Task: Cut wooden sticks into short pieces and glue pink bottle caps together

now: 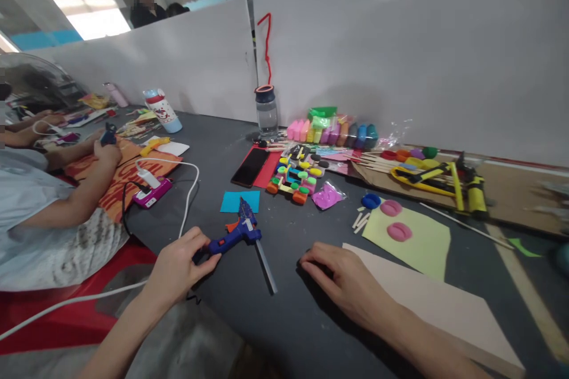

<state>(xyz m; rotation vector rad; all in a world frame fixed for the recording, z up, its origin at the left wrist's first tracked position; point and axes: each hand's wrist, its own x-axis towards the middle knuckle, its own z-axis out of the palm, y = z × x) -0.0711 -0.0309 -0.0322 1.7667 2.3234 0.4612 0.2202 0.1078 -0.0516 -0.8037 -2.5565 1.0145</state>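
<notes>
My left hand (182, 263) is closed around the handle end of a blue hot glue gun (235, 237). The gun lies on the dark table, its nozzle over a small blue card (229, 201), and a clear glue stick (267, 266) juts from its back. My right hand (340, 275) rests on the table, fingers loosely curled together with nothing visible in them. Beside it lies a pale board (427, 302). Beyond is a yellow sheet (418, 240) with two pink clay discs (399, 231). Farther back stands a colourful clay-and-stick model (296, 174).
Behind are a phone (251, 166), a water bottle (267, 112), packed coloured clay (333, 133), and a yellow-handled tool (424, 183) on cardboard. On the left, a white cable (193, 189) runs near a purple power strip (152, 192); another person's hands (106, 151) are there.
</notes>
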